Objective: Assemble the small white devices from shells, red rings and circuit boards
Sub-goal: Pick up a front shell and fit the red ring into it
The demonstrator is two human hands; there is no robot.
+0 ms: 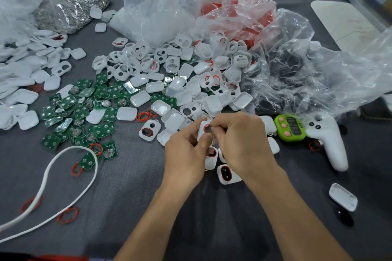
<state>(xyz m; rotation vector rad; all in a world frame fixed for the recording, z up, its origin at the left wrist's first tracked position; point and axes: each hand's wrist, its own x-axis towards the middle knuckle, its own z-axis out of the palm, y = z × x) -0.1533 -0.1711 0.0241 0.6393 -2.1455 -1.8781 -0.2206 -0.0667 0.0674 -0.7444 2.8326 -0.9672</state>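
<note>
Ring-fitting step judged in hand; white shell (202, 133) is held above the mat (131, 180), pinched by curled fingers of left hand (186, 154) and right hand (239, 140); red ring (205, 127) lies at its opening; next: ring to be pressed fully home, then a circuit board (105, 129) fetched from the left.

You hold one white shell (202, 133), a red ring (205, 128) seated round its dark opening. Just behind it spare shells (186, 70) lie heaped; green circuit boards (81, 110) lie scattered to their left.
</note>
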